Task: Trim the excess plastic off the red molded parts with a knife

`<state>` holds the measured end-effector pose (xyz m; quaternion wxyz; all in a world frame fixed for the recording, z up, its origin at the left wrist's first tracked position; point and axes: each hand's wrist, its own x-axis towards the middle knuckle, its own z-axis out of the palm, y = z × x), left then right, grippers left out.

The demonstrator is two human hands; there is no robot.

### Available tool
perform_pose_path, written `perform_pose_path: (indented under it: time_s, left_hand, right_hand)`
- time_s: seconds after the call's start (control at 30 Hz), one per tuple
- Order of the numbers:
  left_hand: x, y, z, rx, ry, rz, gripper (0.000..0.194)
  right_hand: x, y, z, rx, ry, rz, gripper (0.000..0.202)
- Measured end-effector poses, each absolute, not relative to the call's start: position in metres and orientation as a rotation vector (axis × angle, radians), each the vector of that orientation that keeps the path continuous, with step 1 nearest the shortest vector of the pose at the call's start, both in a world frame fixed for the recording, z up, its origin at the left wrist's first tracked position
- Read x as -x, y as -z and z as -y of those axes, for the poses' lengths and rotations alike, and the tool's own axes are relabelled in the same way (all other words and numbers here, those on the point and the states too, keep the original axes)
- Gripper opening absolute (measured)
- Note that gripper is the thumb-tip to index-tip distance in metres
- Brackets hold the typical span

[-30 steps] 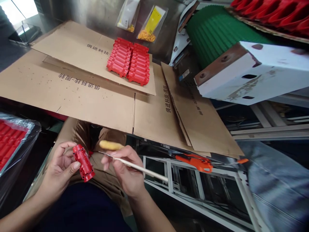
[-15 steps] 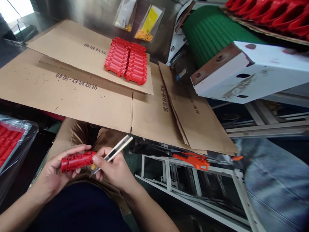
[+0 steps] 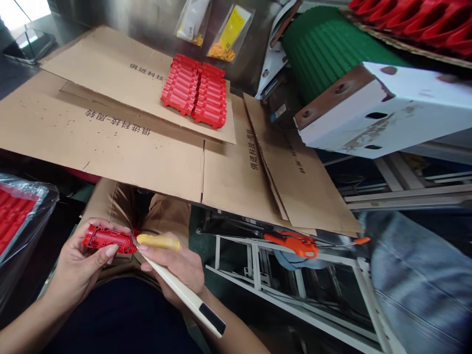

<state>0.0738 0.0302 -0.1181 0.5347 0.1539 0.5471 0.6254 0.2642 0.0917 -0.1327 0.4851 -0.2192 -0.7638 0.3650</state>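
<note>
In my left hand (image 3: 86,260) is a red plastic part (image 3: 110,239), a hollow half-round piece with ribs and slots, its thumb pressed on the lower edge. My right hand (image 3: 177,268) is closed around a cream utility knife (image 3: 188,295) with a dark end. The knife's front end meets the right end of the part; the blade itself is hard to make out. A yellow finger cot (image 3: 158,242) covers one finger of that hand. Both hands are above my lap, below the table edge.
Two rows of red parts (image 3: 210,96) lie on cardboard sheets (image 3: 158,162). Bags with yellow pieces (image 3: 221,51) are behind them. A green conveyor belt (image 3: 313,54) stands at right, an orange air gun (image 3: 295,244) below the table edge. A plastic-lined bin (image 3: 46,196) sits at left. Another person's denim leg (image 3: 416,280) is at right.
My right hand has turned the knife: its body pointed up and right, and now slants down and right with its front end at the red part. My left hand has tilted the part.
</note>
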Motion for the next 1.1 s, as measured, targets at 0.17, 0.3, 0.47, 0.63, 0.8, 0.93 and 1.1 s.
perform_pose_path:
  time_s: [0.17,0.3,0.47,0.63,0.8,0.93,1.1]
  left_hand:
    - [-0.074,0.117,-0.029,-0.373,-1.491,-1.292,0.034]
    - [-0.073,0.121,-0.028,-0.395,-1.493,-1.281,0.032]
    - [-0.065,0.132,-0.025,-0.529,-1.486,-1.239,0.026]
    - [-0.065,0.137,-0.023,-0.564,-1.532,-1.254,0.028]
    - [-0.071,0.131,-0.029,-0.465,-1.511,-1.241,0.029]
    - [-0.073,0.129,-0.035,-0.365,-1.427,-1.149,0.035]
    - [-0.071,0.133,-0.030,-0.411,-1.493,-1.230,0.037]
  right_hand:
    - [-0.263,0.129,-0.092,0.512,-0.879,1.879,0.035]
    - [-0.262,0.128,-0.091,0.548,-0.878,1.874,0.036]
    - [-0.261,0.127,-0.085,0.614,-0.856,1.868,0.030]
    - [-0.262,0.127,-0.083,0.690,-0.936,1.884,0.018]
    - [-0.265,0.129,-0.097,0.515,-0.721,2.089,0.016]
    - [-0.269,0.111,-0.099,0.376,-0.696,2.194,0.017]
    - [-0.272,0.100,-0.086,0.284,-1.424,1.862,0.013]
